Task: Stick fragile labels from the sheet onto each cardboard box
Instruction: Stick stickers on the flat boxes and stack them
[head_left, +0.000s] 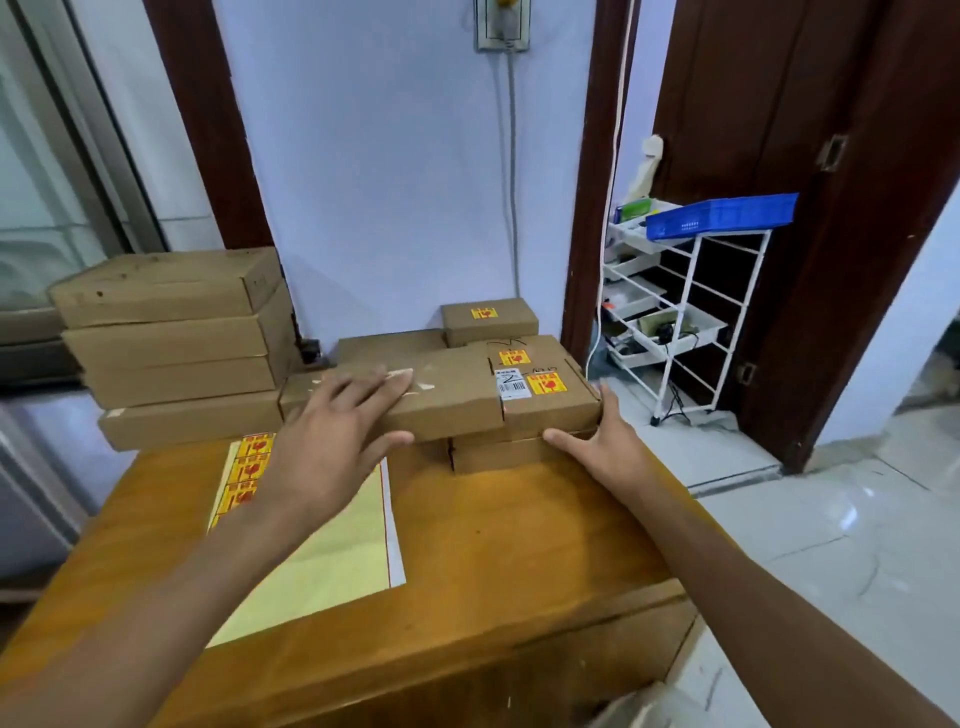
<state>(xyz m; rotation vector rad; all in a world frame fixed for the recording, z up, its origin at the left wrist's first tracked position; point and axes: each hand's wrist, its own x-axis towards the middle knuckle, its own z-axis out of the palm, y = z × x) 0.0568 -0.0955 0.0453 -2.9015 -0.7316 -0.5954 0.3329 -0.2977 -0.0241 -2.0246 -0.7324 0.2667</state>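
— While both hands reach out over the wooden table (519, 540), what do they touch?

— The left hand (332, 447) lies flat on top of the long box (447, 395), fingers straight and spread, holding nothing. The right hand (608, 441) is at that box's right end, fingers straight too, thumb up by the corner.

— Where are the stickers?

— The label sheet (332, 551) lies on the table, in front of the long box (partly under the left arm). Red and yellow labels (249, 467) run down its left side.

— Any box done already?

— The long box has a fragile label (545, 384) near its right end. Behind it, a small box (488, 322) has one too. Left of the long box is a stack of plain boxes (176, 338).
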